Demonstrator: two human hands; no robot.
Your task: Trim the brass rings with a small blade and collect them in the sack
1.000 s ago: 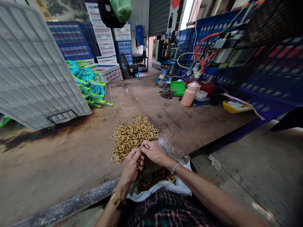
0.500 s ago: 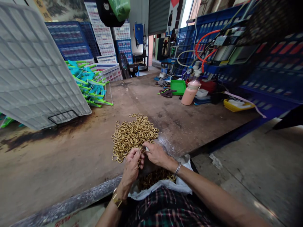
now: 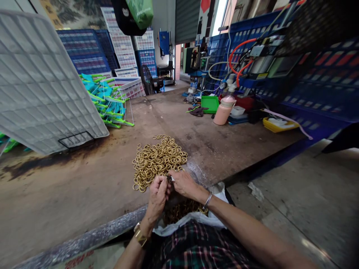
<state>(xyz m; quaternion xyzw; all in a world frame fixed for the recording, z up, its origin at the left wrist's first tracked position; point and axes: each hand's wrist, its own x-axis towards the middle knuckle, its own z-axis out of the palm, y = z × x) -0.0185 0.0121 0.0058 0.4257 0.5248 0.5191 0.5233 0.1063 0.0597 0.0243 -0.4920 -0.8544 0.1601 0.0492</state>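
A heap of brass-coloured rings [image 3: 158, 157] lies on the worktable just beyond my hands. My left hand [image 3: 158, 192] is closed at the near edge of the heap, its thumb and fingertips pinched on a ring that is mostly hidden. My right hand [image 3: 183, 184] meets it from the right, closed around a small tool [image 3: 169, 178] with a dark tip and a pale part; its exact kind is too small to make out. Below both hands, a white bag [image 3: 190, 217] at the table edge holds more rings, darker in the shade.
A padded grey-white panel [image 3: 50, 82] leans at the left, beside green and turquoise plastic hangers [image 3: 108, 102]. Further back on the wooden worktable [image 3: 84, 194] stand a pink bottle [image 3: 223, 111], a green tray [image 3: 209, 104] and a yellow tray [image 3: 277, 126]. Plastic wrap [image 3: 98, 231] covers the front edge.
Both hands stay together at the heap with only slight finger movement; the right fingertips have shifted slightly left and down. The rings' heap looks the same.
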